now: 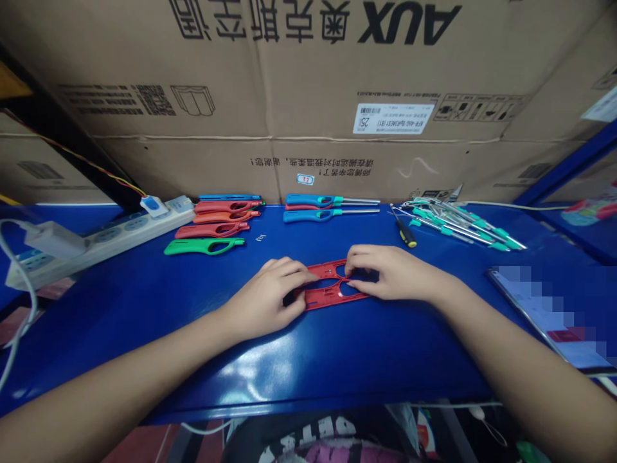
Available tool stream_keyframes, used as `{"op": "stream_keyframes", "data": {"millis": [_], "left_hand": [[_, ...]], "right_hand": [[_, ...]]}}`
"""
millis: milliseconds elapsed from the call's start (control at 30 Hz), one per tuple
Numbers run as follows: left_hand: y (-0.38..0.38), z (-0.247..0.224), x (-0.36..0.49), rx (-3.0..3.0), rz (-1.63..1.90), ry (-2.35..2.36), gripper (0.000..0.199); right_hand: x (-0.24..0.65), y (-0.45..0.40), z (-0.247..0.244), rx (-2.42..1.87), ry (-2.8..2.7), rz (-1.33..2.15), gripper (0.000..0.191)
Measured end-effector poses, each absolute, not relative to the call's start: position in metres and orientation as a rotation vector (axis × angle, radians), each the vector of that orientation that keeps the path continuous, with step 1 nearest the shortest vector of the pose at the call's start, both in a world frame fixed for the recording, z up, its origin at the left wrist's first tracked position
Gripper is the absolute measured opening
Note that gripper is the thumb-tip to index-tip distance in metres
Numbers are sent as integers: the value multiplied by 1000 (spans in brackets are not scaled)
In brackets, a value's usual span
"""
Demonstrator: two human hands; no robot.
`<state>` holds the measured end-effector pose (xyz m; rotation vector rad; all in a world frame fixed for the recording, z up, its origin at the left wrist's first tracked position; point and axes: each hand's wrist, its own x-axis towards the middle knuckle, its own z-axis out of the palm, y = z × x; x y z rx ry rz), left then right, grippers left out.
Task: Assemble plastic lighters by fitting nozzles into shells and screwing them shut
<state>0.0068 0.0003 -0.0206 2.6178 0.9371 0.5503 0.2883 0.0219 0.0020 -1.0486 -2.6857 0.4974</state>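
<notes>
Sitting beyond the left hand, off to its left, the white power strip (107, 239) is running obliquely along the edge of the work. Nearer that hand, on its far side, the green handle (186, 246), red handles (195, 230), orange handle (212, 217) and blue handle (229, 197) are lying in a roughly parallel stack, probably so each is easy to count and pick up singly. Small metal bits (261, 238) are lying just past the left fingers, perhaps set apart so they are not getting lost. The left hand (274, 296) is grasping the left ends of two red shell halves (328, 297), its fingers reaching the farther half and its thumb resting on the nearer one. These halves are lying side by side between the hands, hollow insides facing up, seemingly so that both interiors are showing. Beyond them, lighters with metal rods (303, 217) are lying in their own group, rods pointing right. The right hand (395, 273) is grasping the halves near their loop openings, fingers and thumb bent over the pair, likely steadying both together. Past its knuckles, a screwdriver (407, 236) is lying within easy reach, beside a loose pile of rods with teal ends (439, 215). Right of the forearm, a screened device (525, 305) is resting flat on the blue surface (270, 379).
</notes>
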Motion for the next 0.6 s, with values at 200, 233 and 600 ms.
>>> {"op": "stream_keyframes", "data": {"millis": [200, 233, 600], "left_hand": [[6, -24, 5, 2585, 584, 970, 31], [6, -24, 4, 2584, 584, 967, 30], [9, -19, 0, 2638, 549, 993, 29]], "right_hand": [[283, 20, 1, -1036, -2688, 535, 7], [283, 20, 1, -1027, -2688, 537, 7], [286, 22, 0, -986, -2653, 555, 11]]}}
